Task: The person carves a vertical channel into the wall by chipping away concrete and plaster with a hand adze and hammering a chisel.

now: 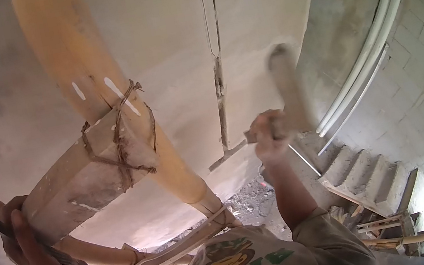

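Observation:
My left hand is closed round a dark metal chisel with a flared head. Its fingers also rest against the near end of a plaster-smeared wooden beam. Out in front of the wall, my right hand is a closed fist on a long grey-brown tool, which stands up from it. Motion smears this tool, so its kind is unclear. Behind lies the plastered wall, with a narrow vertical groove and a short slanting groove cut into it.
Rusty wire lashes the beam to a thick bamboo pole. Lower down another board is tied to the pole. White pipes run along the right wall. Concrete steps and rubble lie below.

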Available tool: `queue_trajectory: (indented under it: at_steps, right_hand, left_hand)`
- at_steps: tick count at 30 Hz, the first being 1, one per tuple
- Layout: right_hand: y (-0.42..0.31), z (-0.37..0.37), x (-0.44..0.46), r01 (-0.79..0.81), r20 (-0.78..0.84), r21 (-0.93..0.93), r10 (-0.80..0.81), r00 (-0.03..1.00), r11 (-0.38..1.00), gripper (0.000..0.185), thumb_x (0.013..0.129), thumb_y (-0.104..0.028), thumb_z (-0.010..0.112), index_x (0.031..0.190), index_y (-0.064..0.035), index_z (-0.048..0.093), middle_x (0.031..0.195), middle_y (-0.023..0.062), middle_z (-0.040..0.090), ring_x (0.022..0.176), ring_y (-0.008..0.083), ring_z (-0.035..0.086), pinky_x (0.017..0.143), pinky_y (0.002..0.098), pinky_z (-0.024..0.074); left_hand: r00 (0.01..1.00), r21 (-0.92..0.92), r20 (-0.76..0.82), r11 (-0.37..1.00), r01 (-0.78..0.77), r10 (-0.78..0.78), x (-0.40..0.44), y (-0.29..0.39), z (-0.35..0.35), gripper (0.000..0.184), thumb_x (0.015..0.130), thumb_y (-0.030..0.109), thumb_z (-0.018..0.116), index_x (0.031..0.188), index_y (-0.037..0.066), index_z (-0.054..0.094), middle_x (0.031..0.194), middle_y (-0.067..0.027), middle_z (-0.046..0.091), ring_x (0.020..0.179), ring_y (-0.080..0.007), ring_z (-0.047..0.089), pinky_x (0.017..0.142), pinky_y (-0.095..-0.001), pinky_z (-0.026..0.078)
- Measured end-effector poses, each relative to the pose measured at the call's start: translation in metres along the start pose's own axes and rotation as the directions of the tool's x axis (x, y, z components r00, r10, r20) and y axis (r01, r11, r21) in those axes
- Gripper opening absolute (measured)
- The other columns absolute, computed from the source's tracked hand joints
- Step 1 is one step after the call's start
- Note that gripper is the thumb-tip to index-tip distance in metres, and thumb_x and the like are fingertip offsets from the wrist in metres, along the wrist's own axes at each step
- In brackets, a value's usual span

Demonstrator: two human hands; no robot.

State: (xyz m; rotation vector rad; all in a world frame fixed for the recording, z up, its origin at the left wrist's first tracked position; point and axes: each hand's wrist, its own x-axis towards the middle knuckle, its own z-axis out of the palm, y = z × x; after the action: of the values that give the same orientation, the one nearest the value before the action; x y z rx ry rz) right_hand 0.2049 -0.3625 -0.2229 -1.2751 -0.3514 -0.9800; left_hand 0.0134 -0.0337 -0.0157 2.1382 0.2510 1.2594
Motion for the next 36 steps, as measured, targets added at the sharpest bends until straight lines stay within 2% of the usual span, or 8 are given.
queue_trajectory:
  at_steps: [3,7,13,16,19,30,32,36]
  right_hand:
    - [0.024,0.000,-0.001,-0.460,0.175,-0.632,0.693,0.699,0.624,0.021,0.088,-0.011,0.060,0.070,0.0001,0.058,0.053,0.0030,0.054,0.049,0.0103,0.053,0.046,0.0253,0.0408]
    - [-0.003,-0.019,-0.001,-0.485,0.120,-0.581,0.659,0.743,0.653,0.022,0.088,-0.012,0.060,0.070,0.0002,0.058,0.054,0.0035,0.055,0.049,0.0111,0.054,0.046,0.0257,0.0416]
    - [-0.027,-0.009,0.026,-0.038,0.076,0.021,0.037,0.996,0.999,0.021,0.088,-0.011,0.060,0.069,-0.0022,0.058,0.056,0.0031,0.055,0.050,0.0108,0.054,0.045,0.0264,0.0406]
    - [0.020,-0.001,-0.005,-0.185,0.149,-0.366,0.254,0.956,0.912,0.022,0.087,-0.013,0.061,0.069,-0.0014,0.059,0.055,0.0031,0.055,0.051,0.0115,0.055,0.045,0.0272,0.0409]
    - [0.031,-0.009,0.002,-0.466,0.135,-0.713,0.755,0.642,0.524,0.023,0.086,-0.016,0.063,0.070,-0.0002,0.060,0.055,0.0029,0.055,0.050,0.0114,0.055,0.045,0.0274,0.0411]
    - [0.014,0.001,0.003,-0.057,0.099,-0.047,0.061,0.993,0.997,0.019,0.089,-0.007,0.056,0.071,-0.0008,0.055,0.052,-0.0007,0.047,0.045,0.0093,0.048,0.043,0.0261,0.0394]
    - [0.026,0.004,0.003,-0.651,0.145,-0.538,0.819,0.555,0.536,0.025,0.086,-0.019,0.063,0.070,-0.0016,0.056,0.052,0.0009,0.048,0.045,0.0101,0.048,0.042,0.0291,0.0379]
    - [0.021,-0.017,-0.009,-0.458,0.210,-0.575,0.663,0.719,0.679,0.025,0.086,-0.019,0.064,0.071,-0.0002,0.058,0.052,0.0019,0.050,0.047,0.0099,0.050,0.043,0.0294,0.0386]
  left_hand:
    - [1.000,0.038,0.020,0.999,-0.024,0.023,-0.002,0.012,0.002,0.034,0.093,0.027,0.044,0.094,-0.002,0.060,0.083,-0.0082,0.056,0.082,-0.0167,0.048,0.076,-0.0291,0.036]
    - [0.997,0.114,0.052,0.992,-0.063,0.057,-0.002,0.005,-0.006,0.034,0.094,0.027,0.044,0.095,-0.002,0.061,0.082,-0.0071,0.055,0.081,-0.0167,0.049,0.076,-0.0295,0.036]
    - [0.999,-0.013,-0.018,1.000,0.028,-0.029,-0.001,0.002,0.004,0.034,0.094,0.027,0.044,0.094,-0.003,0.061,0.083,-0.0068,0.055,0.084,-0.0162,0.048,0.079,-0.0290,0.035]
    - [1.000,0.051,-0.014,0.999,-0.005,0.006,-0.002,0.006,0.000,0.034,0.094,0.028,0.044,0.094,-0.003,0.060,0.083,-0.0072,0.055,0.085,-0.0162,0.048,0.079,-0.0288,0.035]
    - [1.000,0.114,0.002,0.993,-0.031,0.031,0.002,0.012,0.000,0.036,0.094,0.028,0.044,0.094,-0.003,0.060,0.084,-0.0078,0.055,0.085,-0.0166,0.048,0.080,-0.0290,0.035]
    - [1.000,0.004,-0.008,1.000,0.027,-0.027,0.001,0.004,0.000,0.036,0.094,0.030,0.044,0.095,-0.003,0.060,0.087,-0.0077,0.054,0.087,-0.0172,0.047,0.082,-0.0292,0.034]
    - [0.998,0.032,-0.035,0.998,0.051,-0.050,0.000,0.017,0.004,0.037,0.094,0.030,0.044,0.095,-0.003,0.060,0.087,-0.0076,0.054,0.087,-0.0171,0.048,0.082,-0.0292,0.035]
    - [0.999,0.071,0.045,0.997,0.014,-0.018,-0.004,0.010,-0.003,0.037,0.094,0.030,0.044,0.095,-0.003,0.059,0.087,-0.0076,0.055,0.087,-0.0171,0.048,0.081,-0.0285,0.035]
